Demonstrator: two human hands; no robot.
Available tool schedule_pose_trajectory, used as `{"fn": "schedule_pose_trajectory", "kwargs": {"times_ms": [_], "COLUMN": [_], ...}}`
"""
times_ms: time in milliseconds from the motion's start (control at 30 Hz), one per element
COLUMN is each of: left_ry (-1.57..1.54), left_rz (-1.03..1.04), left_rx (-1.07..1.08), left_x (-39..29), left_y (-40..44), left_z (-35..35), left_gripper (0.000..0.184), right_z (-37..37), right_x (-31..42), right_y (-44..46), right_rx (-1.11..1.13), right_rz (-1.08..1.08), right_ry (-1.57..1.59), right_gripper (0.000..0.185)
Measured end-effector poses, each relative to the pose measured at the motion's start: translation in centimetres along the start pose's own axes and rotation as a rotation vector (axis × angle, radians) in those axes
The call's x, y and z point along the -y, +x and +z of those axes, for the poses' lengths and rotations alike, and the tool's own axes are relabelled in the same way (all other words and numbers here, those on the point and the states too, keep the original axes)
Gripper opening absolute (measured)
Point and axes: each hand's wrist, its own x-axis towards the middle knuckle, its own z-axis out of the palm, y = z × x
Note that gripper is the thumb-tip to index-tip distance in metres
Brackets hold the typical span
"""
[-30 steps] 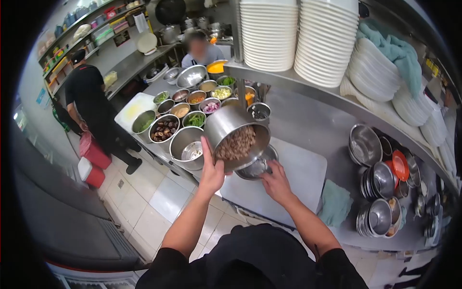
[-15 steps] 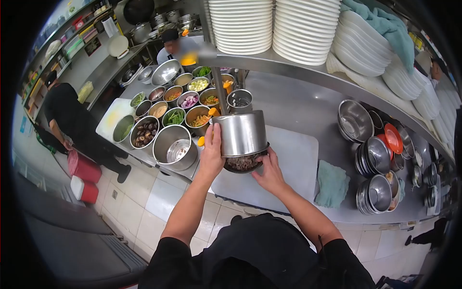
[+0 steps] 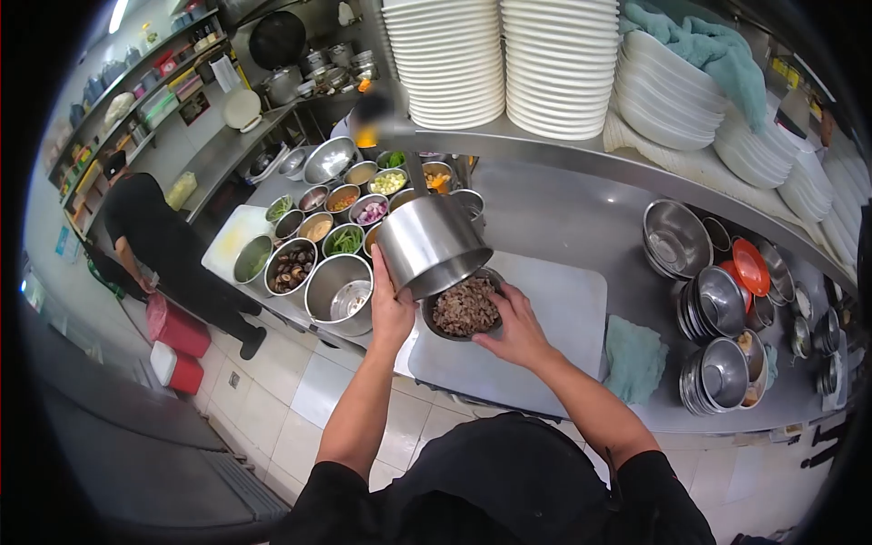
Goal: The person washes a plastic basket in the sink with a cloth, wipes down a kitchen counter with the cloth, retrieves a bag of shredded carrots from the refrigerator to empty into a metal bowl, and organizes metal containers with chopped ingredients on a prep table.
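Observation:
My left hand (image 3: pixel 392 309) grips the near left side of a steel pot (image 3: pixel 429 238). The pot is tipped over, its mouth facing down and toward me, just above a small metal bowl (image 3: pixel 431 325). My right hand (image 3: pixel 518 329) holds that bowl by its right side. Crumbly brown food (image 3: pixel 465 307), perhaps cooked ground meat, heaps up in the bowl. Both vessels are over a white cutting board (image 3: pixel 545 318). How much is inside the pot is hidden.
Several steel containers of cut vegetables and mushrooms (image 3: pixel 292 269) stand at left, beside an empty-looking steel pot (image 3: pixel 338 295). Stacked metal bowls (image 3: pixel 724 372) and a green cloth (image 3: pixel 634 359) lie right. White plates (image 3: pixel 556 68) fill the overhead shelf. A person in black (image 3: pixel 150 218) stands left.
The pot has tilted up and away from the bowl, uncovering much more of the brown food. My right hand still holds the bowl. The view has shifted slightly.

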Motion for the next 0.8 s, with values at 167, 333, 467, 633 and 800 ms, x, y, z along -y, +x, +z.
{"fn": "schedule_pose_trajectory", "kwargs": {"times_ms": [167,333,467,633,800], "left_ry": [-0.509,-0.515,-0.438,-0.236,0.278], "left_rz": [-0.444,-0.591,-0.557,-0.407,0.219], "left_rx": [0.000,-0.016,0.026,0.076,0.056], "left_x": [-0.1,-2.2,-2.6,-2.0,-1.9], "left_y": [-0.3,-1.8,-3.3,-3.2,-0.7], "left_z": [-0.3,-0.9,-1.1,0.7,0.7], "left_gripper": [0.073,0.062,0.071,0.082,0.085], "right_z": [-1.7,-3.5,-1.4,2.3,7.3], "right_x": [1.5,5.4,7.1,5.8,4.9], "right_y": [1.5,4.9,8.4,11.6,12.0], "right_rx": [-0.096,-0.126,-0.079,0.075,-0.162], "right_rz": [-0.116,-0.420,-0.393,-0.067,0.095], "right_ry": [-0.040,-0.064,-0.266,-0.341,0.009], "right_gripper": [0.061,0.051,0.057,0.059,0.059]}}
